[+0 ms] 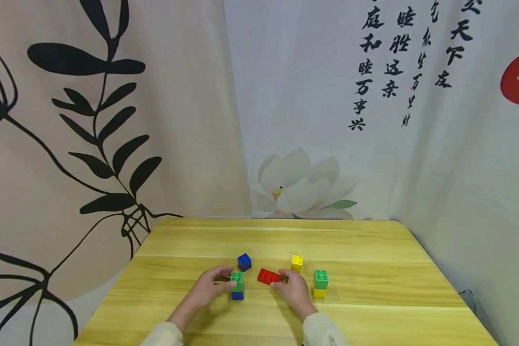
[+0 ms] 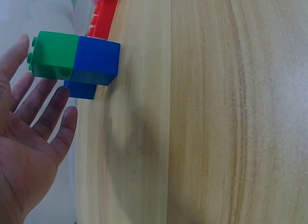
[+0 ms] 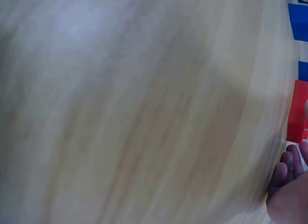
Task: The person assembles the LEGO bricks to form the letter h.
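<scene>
Head feed: I have two bare hands in pale sleeves (image 1: 326,331) over a wood-grain counter (image 1: 372,312).

Left hand (image 1: 209,287): at a two-brick stack, a green brick (image 1: 237,277) seated on a blue base brick (image 1: 237,296). My left wrist view gives the fingers spread wide and fairly straight, with the thumb beside the studded face. I cannot tell whether the hand bears on the bricks or only surrounds them.

Right hand (image 1: 295,288): thumb and forefinger narrow, pinching the near right end of a red brick (image 1: 267,276). This brick sits between the two hands, to the right of the green-and-blue stack and apart from it, long side running across the counter, studs showing. I cannot tell whether its underside touches the wood. My right wrist view catches it only at the frame edge, cut off.

Other pieces: loose blue brick (image 1: 244,262) just beyond the left stack; loose yellow brick (image 1: 297,263) just beyond the right hand; to that hand's right, a green top brick (image 1: 321,279) on a yellow base brick (image 1: 319,293), upright.

Background: fabric hanging (image 1: 190,120) with dark plant print.
</scene>
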Demonstrator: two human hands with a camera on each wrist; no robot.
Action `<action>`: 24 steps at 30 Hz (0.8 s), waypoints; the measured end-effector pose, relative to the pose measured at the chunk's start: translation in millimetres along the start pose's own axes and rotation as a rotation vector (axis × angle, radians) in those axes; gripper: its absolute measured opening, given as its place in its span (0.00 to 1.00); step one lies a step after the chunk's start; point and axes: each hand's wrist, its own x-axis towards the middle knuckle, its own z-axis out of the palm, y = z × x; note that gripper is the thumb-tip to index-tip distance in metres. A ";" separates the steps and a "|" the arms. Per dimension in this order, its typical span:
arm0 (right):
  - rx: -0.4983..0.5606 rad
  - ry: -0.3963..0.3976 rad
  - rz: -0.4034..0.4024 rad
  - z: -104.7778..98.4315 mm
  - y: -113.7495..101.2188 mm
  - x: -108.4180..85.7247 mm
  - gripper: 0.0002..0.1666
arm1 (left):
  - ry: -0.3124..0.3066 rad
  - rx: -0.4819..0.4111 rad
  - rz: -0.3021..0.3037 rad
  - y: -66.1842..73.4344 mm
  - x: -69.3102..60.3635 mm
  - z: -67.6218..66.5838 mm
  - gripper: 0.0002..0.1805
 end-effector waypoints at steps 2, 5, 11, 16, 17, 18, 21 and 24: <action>-0.018 0.002 -0.003 0.6 0.2 0.9 0.31 | 0.002 -0.002 -0.001 -0.1 -0.5 -0.1 0.32; -0.045 0.007 -0.011 1.2 -0.1 1.3 0.30 | 0.006 -0.006 0.005 -0.5 -0.7 0.0 0.32; -0.082 0.031 -0.028 2.7 0.7 0.8 0.27 | 0.019 -0.003 0.013 -2.8 -0.9 0.6 0.30; -0.091 0.041 -0.048 2.4 0.9 -1.8 0.25 | 0.033 -0.002 0.007 -3.4 -1.2 1.9 0.26; -0.090 0.041 -0.049 2.0 0.7 -2.2 0.25 | 0.035 0.003 0.010 -3.7 -1.2 2.2 0.25; -0.091 0.040 -0.052 1.5 0.4 -2.4 0.24 | 0.037 0.006 0.011 -3.7 -1.1 2.4 0.24; -0.092 0.031 -0.062 -0.3 -0.1 -2.2 0.23 | 0.046 0.026 0.015 -5.0 -0.4 3.2 0.23; -0.085 0.019 -0.071 -2.2 0.3 -1.4 0.22 | 0.050 0.050 0.016 -6.1 0.4 3.3 0.23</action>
